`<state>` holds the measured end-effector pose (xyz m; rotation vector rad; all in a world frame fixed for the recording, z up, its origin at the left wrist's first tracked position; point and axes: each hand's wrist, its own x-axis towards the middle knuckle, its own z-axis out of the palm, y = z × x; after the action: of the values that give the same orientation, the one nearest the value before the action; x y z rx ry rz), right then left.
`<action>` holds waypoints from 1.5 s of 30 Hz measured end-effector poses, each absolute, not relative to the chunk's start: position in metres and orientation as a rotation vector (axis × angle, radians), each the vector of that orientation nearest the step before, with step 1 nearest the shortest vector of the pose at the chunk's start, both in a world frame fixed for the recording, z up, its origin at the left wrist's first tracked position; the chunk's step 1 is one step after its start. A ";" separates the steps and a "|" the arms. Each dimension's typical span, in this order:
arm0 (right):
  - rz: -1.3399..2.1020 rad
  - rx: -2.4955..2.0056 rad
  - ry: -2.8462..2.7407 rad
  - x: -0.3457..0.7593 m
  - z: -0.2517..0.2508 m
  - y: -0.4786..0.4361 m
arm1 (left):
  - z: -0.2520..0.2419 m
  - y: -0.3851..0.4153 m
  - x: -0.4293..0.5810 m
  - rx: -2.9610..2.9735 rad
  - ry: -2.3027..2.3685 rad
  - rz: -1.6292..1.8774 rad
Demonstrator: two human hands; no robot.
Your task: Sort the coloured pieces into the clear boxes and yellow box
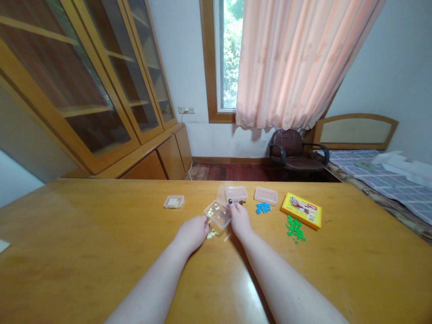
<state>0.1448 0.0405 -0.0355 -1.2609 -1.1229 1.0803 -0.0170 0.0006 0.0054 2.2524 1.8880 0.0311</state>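
Observation:
My right hand [240, 219] grips the right edge of a small clear plastic box [221, 220], thumb on top. The box is tilted and holds several pale yellow toy bricks [213, 210]. My left hand [194, 232] is closed at the box's left corner, its fingertips partly hidden. Below the box, more pale yellow bricks [212, 234] lie on the wooden table [101, 252]. A few brown pieces [242, 202] show just beyond my right hand, beside another clear box [235, 193].
Right of my hands lie blue bricks [263, 208], a clear lid or box [266, 195], a yellow printed box [301, 210] and green bricks [295, 229]. A small clear box [173, 201] with pale contents stands at left. Beyond the table is an office chair [292, 150].

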 end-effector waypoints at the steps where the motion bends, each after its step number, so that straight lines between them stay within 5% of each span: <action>1: 1.085 -1.259 -1.123 0.145 -0.035 0.040 | 0.006 0.001 -0.017 2.244 1.889 0.030; 30: 1.090 -1.282 -1.135 0.146 -0.026 0.036 | 0.006 0.002 -0.015 2.252 1.910 0.027; 38: 1.034 -1.310 -1.194 0.148 -0.024 0.036 | 0.029 0.005 -0.030 1.999 2.459 0.365; 45: 1.050 -1.285 -1.214 0.142 -0.029 0.036 | 0.029 -0.004 -0.016 2.361 1.874 0.514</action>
<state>0.1416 0.0358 -0.0285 -1.2852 -1.2141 1.0495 -0.0159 -0.0044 0.0292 2.3609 1.8737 0.5139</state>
